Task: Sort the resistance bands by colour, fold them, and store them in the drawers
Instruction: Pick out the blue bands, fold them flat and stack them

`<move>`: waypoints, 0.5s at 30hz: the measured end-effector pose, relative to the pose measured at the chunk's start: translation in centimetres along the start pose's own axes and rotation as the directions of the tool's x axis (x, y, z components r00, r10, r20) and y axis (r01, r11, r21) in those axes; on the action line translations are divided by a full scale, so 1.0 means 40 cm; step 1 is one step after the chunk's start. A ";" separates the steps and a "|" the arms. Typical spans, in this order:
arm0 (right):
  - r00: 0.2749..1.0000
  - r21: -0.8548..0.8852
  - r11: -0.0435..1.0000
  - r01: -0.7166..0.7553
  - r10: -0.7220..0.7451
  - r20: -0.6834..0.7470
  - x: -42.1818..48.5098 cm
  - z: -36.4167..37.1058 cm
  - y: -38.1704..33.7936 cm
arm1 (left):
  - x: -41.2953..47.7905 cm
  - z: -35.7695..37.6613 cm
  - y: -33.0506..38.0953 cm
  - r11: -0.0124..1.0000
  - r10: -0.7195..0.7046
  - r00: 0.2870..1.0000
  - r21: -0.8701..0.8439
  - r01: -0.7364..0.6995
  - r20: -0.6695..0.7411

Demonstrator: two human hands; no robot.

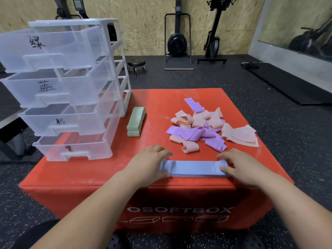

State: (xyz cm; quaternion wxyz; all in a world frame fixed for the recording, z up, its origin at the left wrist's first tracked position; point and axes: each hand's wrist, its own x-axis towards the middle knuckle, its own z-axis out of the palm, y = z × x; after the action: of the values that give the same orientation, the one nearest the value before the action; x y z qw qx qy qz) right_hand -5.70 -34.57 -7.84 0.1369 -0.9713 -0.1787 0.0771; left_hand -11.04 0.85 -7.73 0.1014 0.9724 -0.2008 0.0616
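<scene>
A flat stack of blue bands (194,168) lies near the front edge of the red soft box (111,169). My left hand (149,163) presses on its left end and my right hand (239,167) on its right end, fingers spread over the bands. A neat stack of green bands (135,122) lies beside the drawer unit. A loose pile of pink and purple bands (206,128) sits on the right half of the box. The clear plastic drawer unit (71,90) stands at the left, all its labelled drawers pulled open and looking empty.
The red box stands on a dark speckled gym floor (179,79). Rowing machines (177,42) stand upright against the wooden back wall, with a small wheeled stool (136,64) near them. A black mat (294,85) lies at the right.
</scene>
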 end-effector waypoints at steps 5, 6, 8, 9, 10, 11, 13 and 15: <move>0.995 0.088 0.991 -0.103 0.103 0.003 0.003 -0.004 -0.023 | 0.033 0.023 0.038 1.000 0.009 0.999 -0.004 -0.008 0.050; 0.991 0.129 0.982 -0.135 0.135 0.007 0.003 -0.006 -0.025 | 0.037 0.022 0.038 1.000 0.012 0.998 -0.003 -0.012 0.068; 0.983 0.186 0.965 -0.184 0.183 0.021 0.004 -0.009 -0.028 | 0.040 0.019 0.036 1.000 0.021 0.995 -0.007 -0.021 0.093; 0.978 0.199 0.958 -0.208 0.206 0.031 0.007 -0.010 -0.029 | 0.041 0.017 0.034 1.000 0.022 0.994 -0.009 -0.021 0.105; 0.973 0.196 0.953 -0.230 0.226 0.042 0.011 -0.012 -0.031 | 0.041 0.015 0.032 1.000 0.022 0.993 -0.009 -0.021 0.118; 0.968 0.176 0.952 -0.250 0.244 0.059 0.016 -0.014 -0.034 | 0.041 0.012 0.031 1.000 0.025 0.991 -0.009 -0.024 0.128; 0.959 0.117 0.954 -0.277 0.267 0.095 0.025 -0.018 -0.041 | 0.040 0.011 0.031 1.000 0.028 0.990 -0.008 -0.027 0.141; 0.951 0.114 0.948 -0.298 0.286 0.116 0.032 -0.021 -0.042 | 0.041 0.012 0.032 1.000 0.022 0.989 -0.006 -0.021 0.146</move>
State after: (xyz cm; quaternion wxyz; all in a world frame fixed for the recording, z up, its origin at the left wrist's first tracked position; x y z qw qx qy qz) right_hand -4.90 -32.79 -6.67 0.1778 -0.9711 -0.0340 0.1556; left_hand -10.02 -1.03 -7.71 0.0877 0.9719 -0.2182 -0.0091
